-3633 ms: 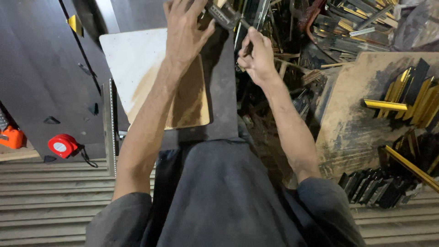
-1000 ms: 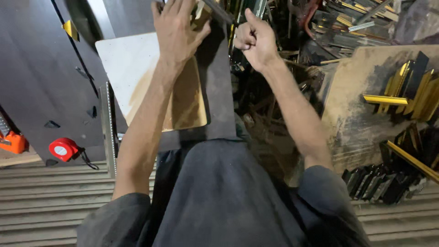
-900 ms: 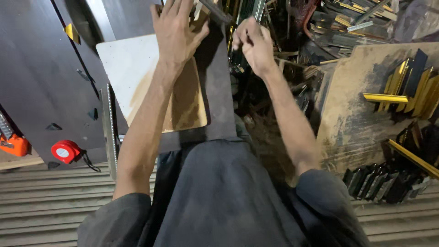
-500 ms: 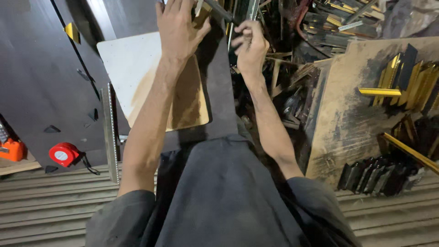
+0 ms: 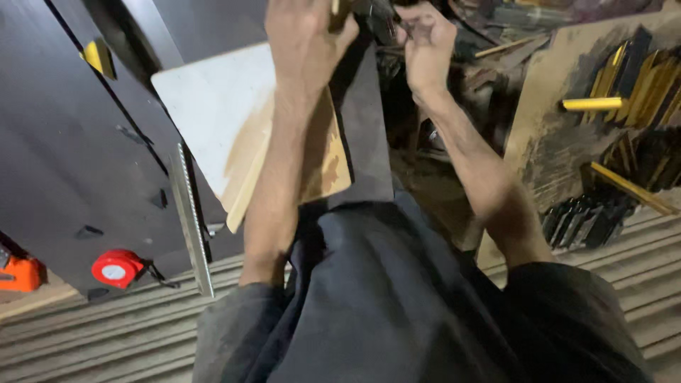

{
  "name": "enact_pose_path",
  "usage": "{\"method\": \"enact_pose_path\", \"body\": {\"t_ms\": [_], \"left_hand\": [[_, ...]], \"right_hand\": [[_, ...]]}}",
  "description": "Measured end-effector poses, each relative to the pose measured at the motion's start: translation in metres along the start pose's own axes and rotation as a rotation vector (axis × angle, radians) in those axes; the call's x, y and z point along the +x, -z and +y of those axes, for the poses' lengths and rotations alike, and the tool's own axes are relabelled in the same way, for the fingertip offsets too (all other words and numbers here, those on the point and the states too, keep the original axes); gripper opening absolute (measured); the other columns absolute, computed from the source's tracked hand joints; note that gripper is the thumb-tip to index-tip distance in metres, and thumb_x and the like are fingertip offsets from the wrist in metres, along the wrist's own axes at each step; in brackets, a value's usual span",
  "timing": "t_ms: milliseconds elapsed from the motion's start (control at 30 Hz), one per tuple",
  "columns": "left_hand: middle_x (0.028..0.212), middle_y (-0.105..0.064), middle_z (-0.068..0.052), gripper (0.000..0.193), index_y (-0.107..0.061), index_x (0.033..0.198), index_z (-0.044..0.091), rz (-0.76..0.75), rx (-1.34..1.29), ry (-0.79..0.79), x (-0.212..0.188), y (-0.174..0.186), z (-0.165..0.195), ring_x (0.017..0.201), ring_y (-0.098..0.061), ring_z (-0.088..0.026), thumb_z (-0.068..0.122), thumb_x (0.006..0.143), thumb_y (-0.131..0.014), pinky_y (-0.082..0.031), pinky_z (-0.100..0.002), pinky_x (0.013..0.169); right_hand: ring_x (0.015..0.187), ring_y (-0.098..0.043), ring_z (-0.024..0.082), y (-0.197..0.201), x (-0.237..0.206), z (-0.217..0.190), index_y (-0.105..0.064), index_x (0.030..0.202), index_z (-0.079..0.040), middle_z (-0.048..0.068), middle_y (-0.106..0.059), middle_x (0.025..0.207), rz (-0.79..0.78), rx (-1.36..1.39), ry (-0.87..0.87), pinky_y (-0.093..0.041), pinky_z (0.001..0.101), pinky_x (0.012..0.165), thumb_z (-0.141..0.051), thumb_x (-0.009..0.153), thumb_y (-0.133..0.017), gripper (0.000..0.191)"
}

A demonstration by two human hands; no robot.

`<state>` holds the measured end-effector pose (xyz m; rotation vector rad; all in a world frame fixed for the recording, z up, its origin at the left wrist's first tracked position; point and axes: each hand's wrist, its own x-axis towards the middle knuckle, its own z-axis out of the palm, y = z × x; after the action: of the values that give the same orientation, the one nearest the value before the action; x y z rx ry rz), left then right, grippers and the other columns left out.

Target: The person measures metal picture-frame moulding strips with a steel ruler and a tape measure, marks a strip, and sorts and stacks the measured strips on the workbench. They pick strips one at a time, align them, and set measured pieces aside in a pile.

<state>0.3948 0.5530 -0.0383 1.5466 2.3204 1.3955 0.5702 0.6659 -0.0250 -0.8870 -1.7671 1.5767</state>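
fingers of both hands [image 5: 305,35] [image 5: 425,42] grip a dark flat metal strip [image 5: 363,135].

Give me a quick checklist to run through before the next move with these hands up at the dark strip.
1. Left hand on the dark strip: ok, it grips near the strip's far end.
2. Right hand closed on something small: cannot tell what, the top edge of the view cuts it off.
3. Strip supported: ok, it lies along the wooden board.
4. Metal ruler within reach: ok, beside the board's left edge.
5. Red tape measure out of the way: ok, apart from both hands.
6. Clutter near the right arm: not ok, gold-coloured bars and scrap lie close.
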Motion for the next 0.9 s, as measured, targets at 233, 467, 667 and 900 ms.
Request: {"method": "enact_pose_path", "body": {"t_ms": [233, 467, 667, 900], "left_hand": [[0.106, -0.067, -0.009, 0.045, -0.064, 0.12, 0.008, 0.032, -0.07, -0.049, 0.008, 0.014, 0.007, 0.099, -0.063, -0.031, 0.011, 0.08, -0.085, -0.052, -0.043, 0.085], [0.107, -0.068, -0.005, 0.045, -0.062, 0.123, 0.013, -0.03, -0.049, -0.019, 0.002, 0.009, 0.004, 0.101, -0.064, -0.027, 0.013, 0.086, -0.087, -0.054, -0.039, 0.084], [0.104, -0.066, -0.007, 0.062, -0.058, 0.135, 0.011, 0.108, 0.067, -0.157, 0.005, 0.002, 0.0, 0.097, -0.064, -0.027, 0.019, 0.082, -0.089, -0.053, -0.039, 0.078], [0.114, -0.065, -0.005, 0.062, -0.061, 0.137, 0.012, 0.143, 0.189, -0.199, -0.003, 0.036, 0.024, 0.107, -0.06, -0.027, 0.018, 0.081, -0.086, -0.044, -0.044, 0.088]], "right_hand": [[0.061, -0.035, 0.008, 0.03, 0.018, -0.02, -0.055, 0.12, -0.013, 0.009, -0.054, 0.098, -0.081, 0.373, -0.787, -0.029, 0.0237, 0.049, -0.03, 0.114, -0.036, 0.026], [0.05, -0.028, 0.008, 0.051, 0.045, -0.018, -0.052, 0.125, -0.014, 0.009, -0.052, 0.099, -0.32, 0.565, -1.111, -0.027, 0.0225, 0.047, -0.017, 0.106, -0.037, 0.024], [0.048, -0.027, 0.006, 0.04, 0.05, -0.031, -0.052, 0.126, -0.015, 0.006, -0.056, 0.098, -0.277, 0.419, -1.098, -0.027, 0.0217, 0.045, -0.025, 0.117, -0.037, 0.021], [0.051, -0.034, 0.004, 0.046, 0.013, -0.031, -0.064, 0.122, -0.017, -0.004, -0.059, 0.093, -0.022, 0.243, -0.844, -0.026, 0.0207, 0.043, -0.036, 0.11, -0.042, 0.032]]}}
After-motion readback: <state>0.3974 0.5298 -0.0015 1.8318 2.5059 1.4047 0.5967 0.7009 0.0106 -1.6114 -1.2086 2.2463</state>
